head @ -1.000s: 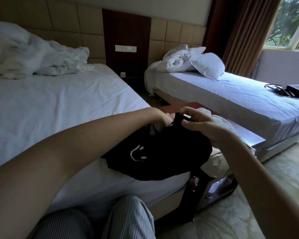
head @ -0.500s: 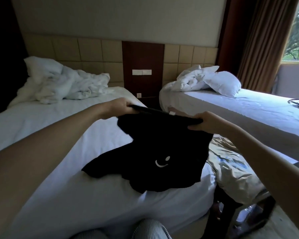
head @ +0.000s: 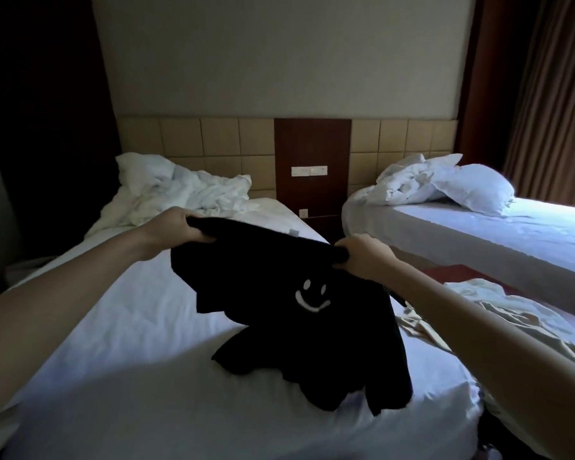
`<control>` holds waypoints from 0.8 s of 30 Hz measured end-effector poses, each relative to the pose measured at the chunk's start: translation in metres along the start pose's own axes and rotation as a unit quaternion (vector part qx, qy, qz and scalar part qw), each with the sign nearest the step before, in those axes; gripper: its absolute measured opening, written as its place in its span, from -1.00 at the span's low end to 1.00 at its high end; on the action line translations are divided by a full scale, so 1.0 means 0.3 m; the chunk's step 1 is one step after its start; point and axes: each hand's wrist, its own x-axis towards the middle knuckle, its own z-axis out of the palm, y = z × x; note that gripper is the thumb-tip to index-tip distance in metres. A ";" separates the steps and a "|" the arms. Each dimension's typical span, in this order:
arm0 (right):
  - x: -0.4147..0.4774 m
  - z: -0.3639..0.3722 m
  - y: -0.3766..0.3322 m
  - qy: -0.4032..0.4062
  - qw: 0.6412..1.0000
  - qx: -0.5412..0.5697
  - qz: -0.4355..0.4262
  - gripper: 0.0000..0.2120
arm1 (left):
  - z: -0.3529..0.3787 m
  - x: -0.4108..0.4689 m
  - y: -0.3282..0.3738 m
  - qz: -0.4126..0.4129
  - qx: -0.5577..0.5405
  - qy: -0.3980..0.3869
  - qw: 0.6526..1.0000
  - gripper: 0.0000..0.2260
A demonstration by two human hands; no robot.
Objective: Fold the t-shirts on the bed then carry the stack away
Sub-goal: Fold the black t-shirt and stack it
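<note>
Just below left hand, black t-shirt

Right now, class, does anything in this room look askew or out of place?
Yes: white bedding lies crumpled at the head of the near bed, and a beige sheet sprawls rumpled on the right. The black t-shirt hangs bunched, unfolded.

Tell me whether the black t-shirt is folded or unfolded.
Unfolded: the left hand and right hand grip the black t-shirt by its top edge; it hangs loose, bottom rumpled on the bed.
</note>
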 end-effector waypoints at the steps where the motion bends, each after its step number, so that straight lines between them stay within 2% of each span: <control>1: 0.020 0.002 -0.005 0.021 0.997 0.066 0.023 -0.80 | -0.020 -0.016 -0.010 0.006 -0.079 0.012 0.997 -0.76; 2: 0.038 0.000 -0.011 0.014 0.983 0.176 0.053 -0.80 | -0.029 -0.036 -0.014 0.012 -0.140 0.026 0.990 -0.75; 4: 0.048 -0.020 -0.029 -0.049 0.907 0.411 0.084 -0.86 | -0.035 -0.067 -0.017 0.015 -0.182 0.057 0.982 -0.88; 5: 0.049 -0.028 -0.039 -0.078 0.868 0.484 0.079 -0.90 | -0.039 -0.072 -0.021 0.018 -0.156 0.074 0.985 -0.90; 7: 0.056 -0.040 -0.062 -0.094 0.829 0.548 0.058 -0.89 | -0.054 -0.091 -0.011 0.038 -0.027 0.073 0.996 -0.95; 9: 0.068 -0.057 -0.086 -0.080 0.837 0.541 0.032 -0.84 | -0.092 -0.112 -0.001 0.019 0.113 -0.015 0.993 -0.80; 11: 0.080 -0.079 -0.105 -0.079 0.887 0.455 -0.013 -0.81 | -0.138 -0.111 -0.014 -0.037 0.263 -0.120 0.957 -0.64; 12: 0.084 -0.090 -0.113 -0.103 0.917 0.382 -0.041 -0.74 | -0.153 -0.107 -0.021 -0.049 0.327 -0.137 0.934 -0.64; 13: 0.089 -0.096 -0.123 -0.143 0.944 0.291 -0.066 -0.63 | -0.167 -0.100 -0.032 -0.050 0.366 -0.118 0.922 -0.69; 15: 0.114 -0.071 -0.146 -0.175 0.974 0.095 -0.110 -0.46 | -0.184 -0.105 -0.035 -0.048 0.335 -0.025 0.941 -0.76; 16: 0.132 -0.047 -0.152 -0.154 0.981 0.034 -0.114 -0.50 | -0.183 -0.111 -0.037 -0.052 0.275 0.008 0.960 -0.77; 18: 0.162 0.001 -0.158 -0.082 0.993 0.023 -0.087 -0.74 | -0.180 -0.126 -0.050 -0.059 0.125 0.037 0.990 -0.79; 20: 0.178 0.046 -0.150 -0.057 0.987 0.146 -0.038 -0.88 | -0.178 -0.160 -0.083 -0.077 0.004 0.063 0.995 -0.86; 21: 0.176 0.063 -0.149 -0.066 0.966 0.249 -0.007 -0.90 | -0.178 -0.183 -0.096 -0.087 -0.030 0.065 0.994 -0.92; 23: 0.151 0.077 -0.167 -0.094 0.895 0.436 0.031 -0.87 | -0.192 -0.225 -0.122 -0.102 -0.044 0.040 0.993 -0.93; 24: 0.140 0.076 -0.179 -0.103 0.861 0.496 0.033 -0.87 | -0.203 -0.242 -0.132 -0.112 -0.014 0.015 0.993 -0.85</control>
